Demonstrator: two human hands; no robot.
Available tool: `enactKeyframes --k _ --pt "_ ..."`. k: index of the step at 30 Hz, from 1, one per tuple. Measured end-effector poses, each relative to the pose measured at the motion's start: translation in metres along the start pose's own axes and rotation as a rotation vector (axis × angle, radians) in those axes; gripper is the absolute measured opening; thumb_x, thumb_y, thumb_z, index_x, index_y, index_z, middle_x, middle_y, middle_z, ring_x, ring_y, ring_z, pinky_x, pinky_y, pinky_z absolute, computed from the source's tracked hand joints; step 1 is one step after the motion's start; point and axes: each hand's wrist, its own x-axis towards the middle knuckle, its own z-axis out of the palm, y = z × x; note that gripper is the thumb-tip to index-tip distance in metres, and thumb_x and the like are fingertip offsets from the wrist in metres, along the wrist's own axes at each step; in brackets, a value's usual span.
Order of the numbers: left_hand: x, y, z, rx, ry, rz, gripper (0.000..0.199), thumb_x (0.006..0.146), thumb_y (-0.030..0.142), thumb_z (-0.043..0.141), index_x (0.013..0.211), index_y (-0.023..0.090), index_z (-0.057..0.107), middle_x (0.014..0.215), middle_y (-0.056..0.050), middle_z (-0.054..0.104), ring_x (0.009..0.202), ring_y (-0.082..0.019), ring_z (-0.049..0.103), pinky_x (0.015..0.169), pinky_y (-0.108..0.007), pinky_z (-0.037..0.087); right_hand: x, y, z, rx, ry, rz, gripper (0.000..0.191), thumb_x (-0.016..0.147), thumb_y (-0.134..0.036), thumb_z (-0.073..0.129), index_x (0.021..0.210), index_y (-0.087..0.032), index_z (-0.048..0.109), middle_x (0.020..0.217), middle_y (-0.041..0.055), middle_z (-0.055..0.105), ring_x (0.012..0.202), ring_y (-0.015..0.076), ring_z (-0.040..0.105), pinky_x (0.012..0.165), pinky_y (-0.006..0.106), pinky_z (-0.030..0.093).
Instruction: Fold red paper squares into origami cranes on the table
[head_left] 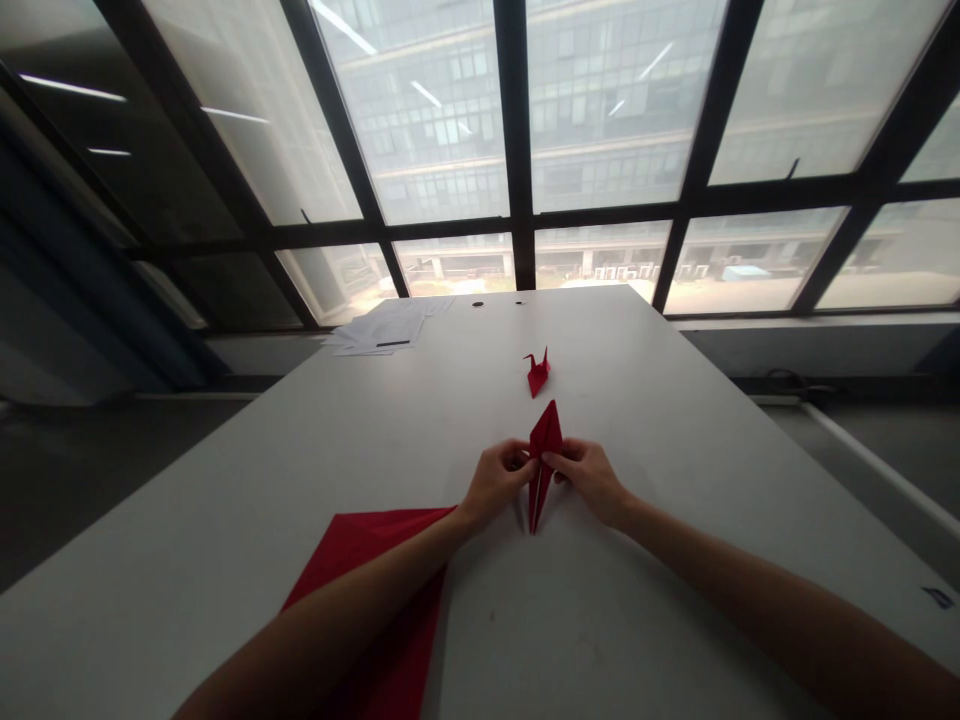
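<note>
Between my two hands is a red folded paper (547,430), a narrow diamond with a slit running down its lower half. My left hand (501,476) pinches its left edge near the middle, thumb on the front face. From the other side, my right hand (589,474) grips the same paper with thumb and fingers. The paper's tip points away from me and its two narrow legs point towards me. Just beyond stands a small finished red paper crane (538,375). Under my left forearm lies a large red sheet of paper (375,535), partly covered by the arm.
The white table (660,420) stretches towards tall framed windows. Loose white papers (382,325) with a dark pen-like item (393,343) on them lie at the far left. A small dark mark or sticker (937,597) sits near the right edge.
</note>
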Motion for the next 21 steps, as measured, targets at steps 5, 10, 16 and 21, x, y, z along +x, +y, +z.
enactKeyframes --k 5,10,16,21 --pt "0.0008 -0.0057 0.0006 -0.033 -0.003 -0.009 0.034 0.078 0.036 0.075 0.099 0.015 0.060 0.071 0.000 0.066 0.063 -0.013 0.062 0.056 -0.021 0.046 0.0014 0.0010 0.0007 0.015 -0.003 -0.013 0.031 0.070 -0.039 0.079 0.091 -0.015 0.076 0.083 0.0059 0.074 0.068 0.0150 0.059 0.064 0.028 0.043" --pt "0.0004 -0.0084 0.0005 -0.090 0.002 0.000 0.035 0.080 0.035 0.073 0.098 0.019 0.048 0.070 0.004 0.061 0.062 -0.011 0.059 0.056 -0.019 0.043 0.0032 0.0027 0.0000 0.035 0.022 -0.003 0.034 0.069 -0.041 0.080 0.091 -0.016 0.074 0.086 0.0067 0.074 0.069 0.0157 0.061 0.065 0.028 0.044" --pt "-0.0006 -0.0053 0.0017 0.099 -0.028 0.049 0.024 0.084 0.036 0.069 0.091 0.016 0.059 0.087 -0.004 0.065 0.074 -0.015 0.064 0.063 -0.025 0.051 0.0044 0.0030 -0.0019 0.124 0.041 0.022 0.037 0.068 -0.043 0.081 0.092 -0.016 0.073 0.092 0.0089 0.074 0.079 0.0209 0.066 0.072 0.032 0.049" --pt "-0.0013 -0.0019 0.0026 0.187 -0.044 0.096 0.017 0.086 0.031 0.067 0.094 0.016 0.063 0.092 -0.004 0.065 0.079 -0.015 0.064 0.066 -0.025 0.053 0.0053 0.0048 -0.0019 0.112 0.049 0.029 0.036 0.069 -0.042 0.079 0.092 -0.016 0.072 0.092 0.0087 0.074 0.080 0.0207 0.066 0.072 0.032 0.050"
